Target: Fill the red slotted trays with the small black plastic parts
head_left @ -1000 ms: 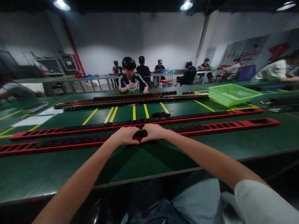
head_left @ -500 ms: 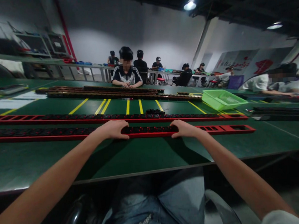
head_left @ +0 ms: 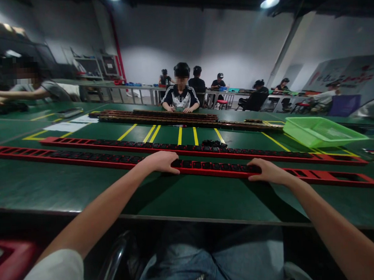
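Observation:
A long red slotted strip (head_left: 213,172) lies across the green table before me, with a row of small black pieces (head_left: 196,165) set in its middle part. Around the strip, left of its middle, my left hand (head_left: 163,160) is closed, thumb on the near edge and fingers over the far side. Farther right, my right hand (head_left: 267,171) grips the same strip in a like way. Both hands hide the pieces beneath them. Just beyond lies a second red strip (head_left: 335,158), also filled with black pieces; a small heap of black parts (head_left: 214,144) rests on it.
A light green plastic basket (head_left: 324,132) stands at the right. Long dark brown strips (head_left: 160,116) are stacked beyond the yellow tape lines. A person (head_left: 180,94) sits across the table, and another person (head_left: 43,87) works at the left. White paper (head_left: 68,125) lies far left.
My view has turned left, so the strips, basket and people appear farther right, and a person at the left has come into view. Both hands keep their hold on the near strip.

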A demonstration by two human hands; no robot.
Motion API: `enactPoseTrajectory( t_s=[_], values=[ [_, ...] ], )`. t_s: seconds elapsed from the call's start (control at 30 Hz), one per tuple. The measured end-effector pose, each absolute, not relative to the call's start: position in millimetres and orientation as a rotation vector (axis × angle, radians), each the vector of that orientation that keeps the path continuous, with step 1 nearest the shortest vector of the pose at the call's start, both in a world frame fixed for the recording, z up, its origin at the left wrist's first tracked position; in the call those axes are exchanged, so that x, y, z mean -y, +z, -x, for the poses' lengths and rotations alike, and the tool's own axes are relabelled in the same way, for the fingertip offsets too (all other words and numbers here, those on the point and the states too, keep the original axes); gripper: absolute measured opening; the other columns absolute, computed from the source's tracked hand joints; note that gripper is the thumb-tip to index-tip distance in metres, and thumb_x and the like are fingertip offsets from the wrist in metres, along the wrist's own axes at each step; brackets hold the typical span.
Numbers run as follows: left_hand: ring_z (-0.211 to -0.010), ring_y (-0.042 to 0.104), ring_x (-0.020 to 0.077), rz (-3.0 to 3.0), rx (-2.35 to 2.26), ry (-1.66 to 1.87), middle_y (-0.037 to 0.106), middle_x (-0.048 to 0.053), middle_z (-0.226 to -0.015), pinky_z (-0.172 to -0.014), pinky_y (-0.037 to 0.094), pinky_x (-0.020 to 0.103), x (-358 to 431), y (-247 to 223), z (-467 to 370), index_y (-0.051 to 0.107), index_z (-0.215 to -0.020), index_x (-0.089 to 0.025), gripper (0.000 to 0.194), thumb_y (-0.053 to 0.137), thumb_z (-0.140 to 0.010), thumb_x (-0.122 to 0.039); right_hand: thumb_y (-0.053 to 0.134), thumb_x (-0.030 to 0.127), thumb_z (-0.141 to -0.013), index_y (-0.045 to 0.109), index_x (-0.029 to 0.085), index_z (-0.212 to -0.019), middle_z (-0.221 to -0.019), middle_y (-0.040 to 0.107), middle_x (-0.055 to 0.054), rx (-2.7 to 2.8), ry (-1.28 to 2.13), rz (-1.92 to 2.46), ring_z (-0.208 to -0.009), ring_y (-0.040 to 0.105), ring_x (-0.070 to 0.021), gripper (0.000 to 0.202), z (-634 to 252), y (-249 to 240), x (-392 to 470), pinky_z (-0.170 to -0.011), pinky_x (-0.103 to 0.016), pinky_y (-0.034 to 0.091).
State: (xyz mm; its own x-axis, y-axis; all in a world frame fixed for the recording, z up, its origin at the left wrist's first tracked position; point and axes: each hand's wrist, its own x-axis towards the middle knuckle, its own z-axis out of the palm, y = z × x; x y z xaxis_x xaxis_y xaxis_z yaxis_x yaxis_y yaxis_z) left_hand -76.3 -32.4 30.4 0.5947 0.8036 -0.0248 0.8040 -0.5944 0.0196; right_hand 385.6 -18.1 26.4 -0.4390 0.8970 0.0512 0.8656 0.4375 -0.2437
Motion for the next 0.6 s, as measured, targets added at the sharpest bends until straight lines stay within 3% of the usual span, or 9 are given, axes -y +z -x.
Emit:
enactPoseTrajectory(
  t_s=[0.2, 0.37, 0.6],
  values=[
    [-0.073, 0.057, 0.0177, -2.623, -1.457, 0.300, 0.066, 0.005, -0.085, -0.063, 0.038, 0.029, 27, 49, 106, 0.066, -0.093, -0.017, 0.039, 0.063, -0.081, -0.054, 0.073, 0.054, -0.066, 0.069, 0.019, -0.110, -0.116, 0.069, -0.016, 2.540, 0.231, 1.530, -0.110, 0.064, -0.0350, 0.057, -371, 21, 13, -0.101, -0.047, 0.050],
    [-0.083, 0.059, 0.0204, -2.695, -1.375, 0.271, 0.067, 0.006, -0.097, -0.068, 0.040, 0.030, 27, 51, 104, 0.065, -0.099, -0.018, 0.043, 0.067, -0.078, -0.055, 0.073, 0.053, -0.068, 0.070, 0.019, -0.110, -0.115, 0.069, -0.014, 2.554, 0.238, 1.494, -0.108, 0.065, -0.0336, 0.054, -369, 23, 15, -0.099, -0.045, 0.051],
    [-0.083, 0.061, 0.0200, -2.572, -1.259, 0.409, 0.068, 0.006, -0.097, -0.071, 0.044, 0.029, 26, 35, 97, 0.065, -0.105, -0.016, 0.041, 0.065, -0.081, -0.050, 0.074, 0.048, -0.069, 0.069, 0.018, -0.112, -0.117, 0.068, -0.015, 2.515, 0.255, 1.543, -0.111, 0.064, -0.0332, 0.052, -366, 25, 22, -0.100, -0.046, 0.050]
  ],
)
